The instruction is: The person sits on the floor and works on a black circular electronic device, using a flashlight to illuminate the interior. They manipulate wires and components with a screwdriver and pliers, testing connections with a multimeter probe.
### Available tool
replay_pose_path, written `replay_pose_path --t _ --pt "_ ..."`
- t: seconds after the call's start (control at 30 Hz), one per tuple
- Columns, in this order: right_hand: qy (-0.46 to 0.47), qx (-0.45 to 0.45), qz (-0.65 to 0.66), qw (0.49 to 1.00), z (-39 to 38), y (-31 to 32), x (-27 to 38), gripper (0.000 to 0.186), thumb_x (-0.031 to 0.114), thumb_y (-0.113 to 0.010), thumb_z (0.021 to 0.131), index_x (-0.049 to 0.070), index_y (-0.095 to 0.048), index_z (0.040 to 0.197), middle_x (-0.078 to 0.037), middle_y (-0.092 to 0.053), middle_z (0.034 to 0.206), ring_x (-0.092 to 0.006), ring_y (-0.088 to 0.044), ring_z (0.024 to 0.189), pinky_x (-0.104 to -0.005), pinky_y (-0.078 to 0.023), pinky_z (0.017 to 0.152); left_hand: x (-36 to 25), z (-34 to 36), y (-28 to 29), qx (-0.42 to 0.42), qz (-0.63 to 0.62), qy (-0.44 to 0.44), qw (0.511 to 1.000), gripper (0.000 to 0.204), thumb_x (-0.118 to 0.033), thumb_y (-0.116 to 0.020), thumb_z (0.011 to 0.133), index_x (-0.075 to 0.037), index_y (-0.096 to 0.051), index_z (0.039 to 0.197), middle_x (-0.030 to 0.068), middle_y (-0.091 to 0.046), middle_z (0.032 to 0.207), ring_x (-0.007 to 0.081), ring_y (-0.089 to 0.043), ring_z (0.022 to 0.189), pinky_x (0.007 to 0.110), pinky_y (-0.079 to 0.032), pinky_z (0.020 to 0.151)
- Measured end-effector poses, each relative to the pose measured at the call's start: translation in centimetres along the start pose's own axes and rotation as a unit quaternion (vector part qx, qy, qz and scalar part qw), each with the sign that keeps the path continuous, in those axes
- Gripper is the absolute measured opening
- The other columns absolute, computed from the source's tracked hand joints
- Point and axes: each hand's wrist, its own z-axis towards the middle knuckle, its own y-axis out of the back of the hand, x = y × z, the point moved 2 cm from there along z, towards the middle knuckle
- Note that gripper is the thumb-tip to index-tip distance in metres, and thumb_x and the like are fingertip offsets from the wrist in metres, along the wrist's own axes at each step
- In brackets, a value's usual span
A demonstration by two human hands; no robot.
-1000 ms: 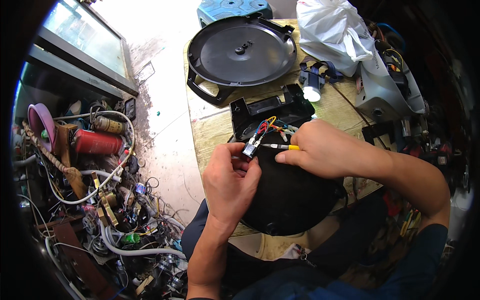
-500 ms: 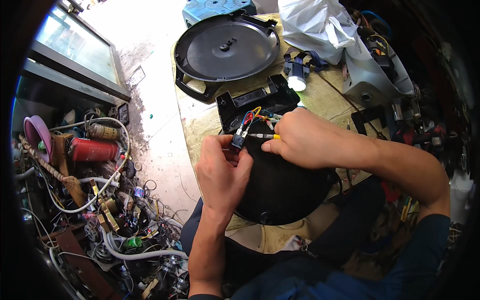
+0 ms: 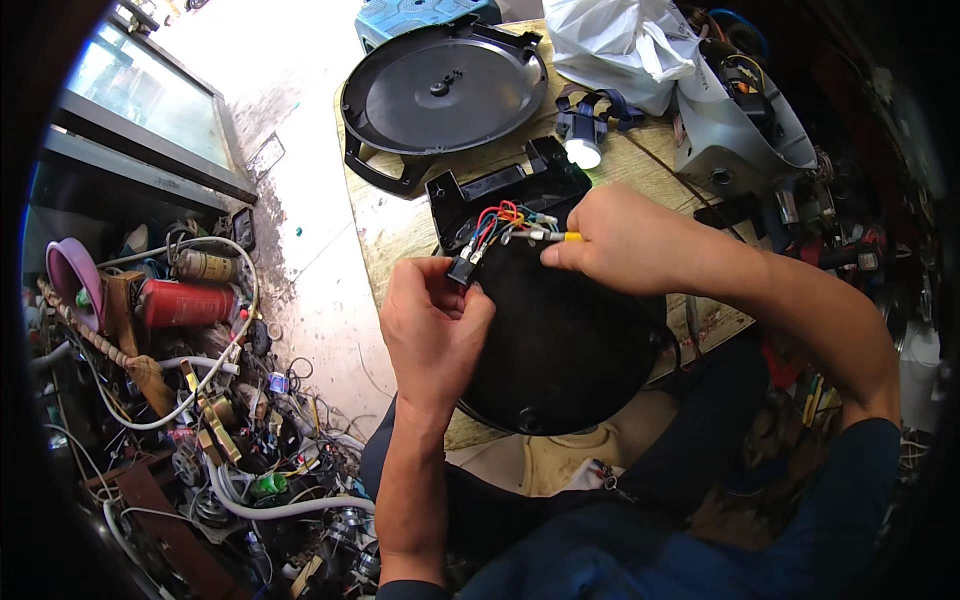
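Tool: the yellow-handled tool (image 3: 572,237) has shifted off the black block's metal tabs since the earlier frame; tip now apart, up by the wires. Whole view slid too, likely head movement.
Left hand: left hand (image 3: 430,330) pinching the black block (image 3: 462,270) by thumb and fingers, same as before.
Black block: tabs up, over the near-left edge of the round black base (image 3: 560,350).
Right hand: right hand (image 3: 625,240) closed on the tool handle; can't tell if the tip grips a wire.
Wires: coloured wires (image 3: 490,214) run from the tabs, red loop standing higher now.
Upshot: probably a break in tool contact; only the left hand steadies the block.
Frame: black frame (image 3: 562,172) just beyond the wires.
Lamp: lit lamp (image 3: 580,140) on the wooden table (image 3: 385,235).
Cover: round black cover (image 3: 400,95), farther off.
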Motion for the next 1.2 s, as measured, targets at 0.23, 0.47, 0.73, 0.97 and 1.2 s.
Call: replay_pose_path --t 0.23,0.47,0.73,0.97,1.2 --pt "0.020 0.065 -0.012 0.998 -0.6 0.5 -0.2 0.052 0.041 -0.072 0.096 -0.009 -0.074 0.084 -0.028 -0.070 0.077 -0.0420 -0.070 0.077 -0.0476 -0.055 0.075 1.0 0.8 0.1 -0.001 -0.093 0.065 0.993 0.029 0.002 -0.076 0.088 0.005 -0.062 0.113 0.0058 -0.068 0.087 0.0071 -0.065 0.070 0.022 -0.054 0.062" --pt "0.034 0.093 0.012 0.995 -1.4 -0.8 -1.0 0.051 0.043 -0.070 0.098 -0.007 -0.076 0.089 -0.027 -0.074 0.084 -0.0443 -0.073 0.084 -0.0485 -0.057 0.080 1.6 0.9 0.4 0.049 -0.099 0.106 0.988 0.033 0.003 -0.075 0.094 0.005 -0.059 0.123 0.0052 -0.063 0.097 0.0091 -0.068 0.075 0.024 -0.057 0.063" --pt "0.043 0.073 0.013 0.996 -2.0 -1.5 -2.0 0.053 0.046 -0.070 0.098 -0.005 -0.074 0.084 -0.023 -0.069 0.073 -0.0383 -0.069 0.072 -0.0470 -0.053 0.070 2.3 1.4 0.9 0.065 -0.151 0.147 0.976 0.035 0.002 -0.076 0.094 0.005 -0.059 0.125 0.0042 -0.062 0.097 0.0099 -0.069 0.075 0.023 -0.057 0.062" --pt "0.060 0.026 0.007 0.998 -2.4 -1.8 -2.3 0.052 0.046 -0.069 0.099 -0.004 -0.074 0.084 -0.021 -0.069 0.077 -0.0389 -0.069 0.075 -0.0471 -0.053 0.072 2.3 1.6 1.2 0.072 -0.166 0.158 0.971 0.036 0.000 -0.076 0.095 0.004 -0.060 0.126 0.0060 -0.062 0.104 0.0108 -0.069 0.076 0.023 -0.057 0.062" --pt "0.068 0.010 -0.042 0.997 -4.6 -1.2 -1.1 0.052 0.045 -0.065 0.101 -0.003 -0.075 0.084 -0.023 -0.073 0.087 -0.0435 -0.071 0.086 -0.0496 -0.054 0.081 2.1 1.6 1.5 0.072 -0.141 0.157 0.975 0.038 -0.001 -0.077 0.096 0.003 -0.060 0.130 0.0063 -0.062 0.106 0.0109 -0.069 0.076 0.023 -0.057 0.060"
